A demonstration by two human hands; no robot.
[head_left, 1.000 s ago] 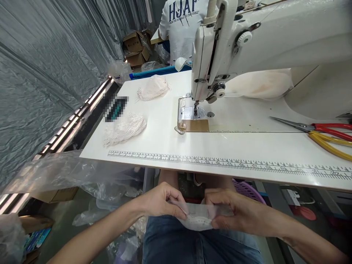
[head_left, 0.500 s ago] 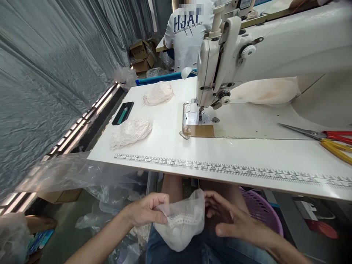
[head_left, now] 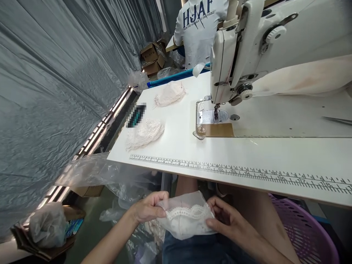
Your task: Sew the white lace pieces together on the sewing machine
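Note:
A sheer white fabric piece with a scalloped lace band [head_left: 187, 216] is stretched between my two hands above my lap, just below the table edge. My left hand [head_left: 151, 208] pinches its left end between thumb and fingers. At the right end, my right hand [head_left: 224, 216] is closed on the fabric, thumb in front and fingers partly hidden behind it. On the table lie two more pale lace pieces, a nearer one [head_left: 147, 135] and a farther one [head_left: 171, 94].
A white sewing machine [head_left: 228, 69] stands on the white table [head_left: 178, 143], which has a printed ruler [head_left: 220, 169] along its front. Scissor tips [head_left: 337, 120] show at right. A purple basket [head_left: 308, 231] sits below. A person in a white shirt [head_left: 196, 35] sits beyond.
My right hand, loosely spread beside the fabric before, has closed on its right end. The fabric is now flatter and wider, its lace facing me. The view has shifted left.

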